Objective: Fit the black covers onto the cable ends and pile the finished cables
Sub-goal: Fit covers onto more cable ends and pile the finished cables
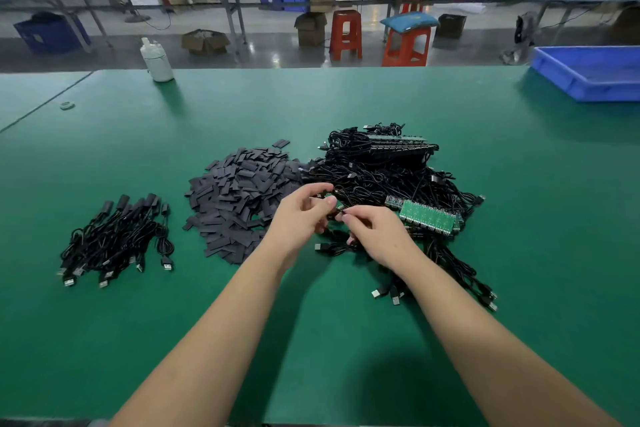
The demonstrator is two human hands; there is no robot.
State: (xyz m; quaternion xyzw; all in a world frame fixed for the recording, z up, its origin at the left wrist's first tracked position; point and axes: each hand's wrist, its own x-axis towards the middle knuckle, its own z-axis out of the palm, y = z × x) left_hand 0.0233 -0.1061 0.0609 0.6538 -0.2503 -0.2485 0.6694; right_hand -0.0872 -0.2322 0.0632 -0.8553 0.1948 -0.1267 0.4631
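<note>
A heap of flat black covers (239, 194) lies mid-table. Right of it sprawls a tangle of black cables (384, 170) whose ends carry small green circuit boards, some joined in a strip (427, 218). At the left sits a neat bundle of finished cables (117, 236) with covered ends. My left hand (301, 215) and my right hand (374, 232) meet just in front of the tangle, both pinching one small green board end (340, 206) of a cable between their fingertips. That cable's USB plug (320, 247) lies below my hands.
A white plastic bottle (156, 61) stands at the table's far edge on the left. A blue plastic tray (588, 73) sits at the far right corner. A small ring-shaped item (67, 105) lies far left. Stools, boxes and benches stand beyond the table.
</note>
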